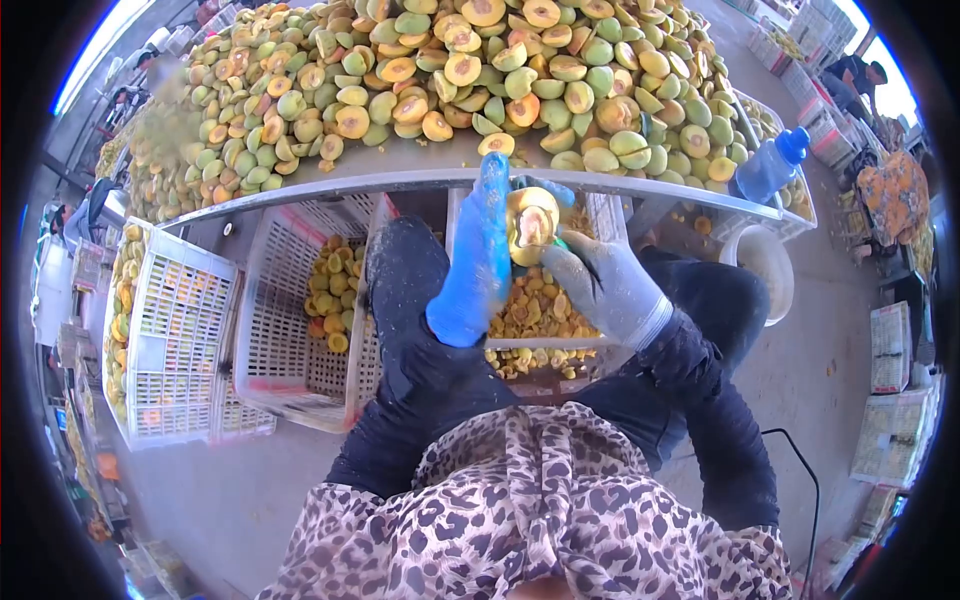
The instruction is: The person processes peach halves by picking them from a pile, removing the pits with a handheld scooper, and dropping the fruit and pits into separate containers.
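Note:
My left hand [475,265], in a blue glove, is raised just below the table edge and grips a halved yellow peach [531,224] with its cut face toward me. My right hand [603,285], in a grey glove, is pressed against the peach from the right. It is closed around a thin dark tool [590,275] whose tip is hidden at the fruit. Both hands hover over a white crate [600,215] of peach halves [535,310] between my knees.
A grey table [400,180] ahead carries a big heap of halved peaches [450,70]. A blue bottle [770,165] stands at its right end. White crates [285,330] stand on the left, a white bucket [765,270] on the right. Another person [860,75] is at the far right.

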The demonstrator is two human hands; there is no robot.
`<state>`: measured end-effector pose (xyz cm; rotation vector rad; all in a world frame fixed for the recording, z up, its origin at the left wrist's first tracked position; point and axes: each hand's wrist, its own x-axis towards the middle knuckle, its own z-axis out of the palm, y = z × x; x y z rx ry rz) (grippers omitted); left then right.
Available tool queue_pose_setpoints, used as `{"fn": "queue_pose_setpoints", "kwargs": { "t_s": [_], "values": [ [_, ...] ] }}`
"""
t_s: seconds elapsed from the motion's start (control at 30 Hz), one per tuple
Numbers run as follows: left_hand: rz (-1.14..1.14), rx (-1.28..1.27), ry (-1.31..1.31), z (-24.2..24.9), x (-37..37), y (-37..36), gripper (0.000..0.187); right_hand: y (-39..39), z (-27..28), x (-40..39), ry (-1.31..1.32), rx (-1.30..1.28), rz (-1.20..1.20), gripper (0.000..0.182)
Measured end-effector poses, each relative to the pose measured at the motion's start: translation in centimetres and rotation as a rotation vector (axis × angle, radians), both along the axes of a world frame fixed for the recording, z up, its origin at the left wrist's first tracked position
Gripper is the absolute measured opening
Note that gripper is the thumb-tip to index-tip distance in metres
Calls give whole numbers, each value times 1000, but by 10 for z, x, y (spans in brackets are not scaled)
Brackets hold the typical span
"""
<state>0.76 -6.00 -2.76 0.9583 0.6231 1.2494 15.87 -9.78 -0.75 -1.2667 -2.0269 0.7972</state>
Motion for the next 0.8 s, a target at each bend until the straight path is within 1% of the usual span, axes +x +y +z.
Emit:
{"fn": "queue_pose_setpoints", "kwargs": {
  "t_s": [0.03,0.07,0.1,0.13,0.17,0.2,0.23,0.27,0.3,0.33,0.37,0.4,0.43,0.47,0.53,0.57,0.6,0.63,0.67,0.7,0.73,0.77,0.8],
  "values": [
    [67,-117,-90,-1,1,1,49,-1,-5,-2,17,27,-21,32],
    [78,-110,-88,-4,-4,4,49,-2,-8,-5,36,51,-40,32],
    [30,155,151,-7,-11,5,45,-4,-6,-4,-55,48,-42,32],
    [-25,414,392,-9,-20,5,42,-5,-2,-3,-48,46,-34,32],
    [-183,292,522,3,-31,2,38,-6,3,-1,-225,-30,29,29],
    [-182,284,519,0,-37,9,38,-9,5,1,-407,-109,89,29],
    [-313,294,656,-4,-40,21,40,-10,-2,2,-316,-93,129,29],
    [-441,307,790,-3,-41,27,44,-9,-5,2,-323,-93,128,29],
    [-420,504,803,0,-44,24,46,-9,-9,1,-162,-142,112,33],
    [-424,496,802,-5,-42,19,46,-11,-12,-1,5,-193,92,37],
    [-217,364,565,-11,-36,12,47,-15,-9,-6,247,-426,-4,39],
    [-11,225,327,-7,-26,5,48,-15,-5,-6,252,-436,-6,39],
    [-68,136,75,3,-15,2,46,-14,1,-6,374,-635,-19,38],
    [-73,128,80,-3,-3,-3,46,-13,2,-6,499,-828,-34,38],
    [323,-30,-312,-23,10,-18,43,-19,-4,-17,483,-817,-46,41],
    [509,169,79,-41,6,-8,45,-19,-10,-18,391,-584,-10,43],
    [511,155,81,-33,1,-8,45,-18,-15,-19,298,-352,28,45],
    [254,166,72,-22,-8,-9,46,-13,-23,-15,212,-198,57,51],
    [-7,174,60,-10,-13,-10,47,-13,-21,-14,214,-210,54,51],
    [-104,-130,-73,-4,-13,-4,47,-12,-16,-12,211,-410,61,52],
    [-113,-133,-75,-4,-10,0,47,-10,-10,-8,208,-608,64,54],
    [-110,-95,-189,-6,-6,3,48,-8,-6,-4,301,-803,59,57],
    [-103,-56,-302,-8,-4,4,49,-8,-8,-4,299,-807,56,57]
  ]
}}
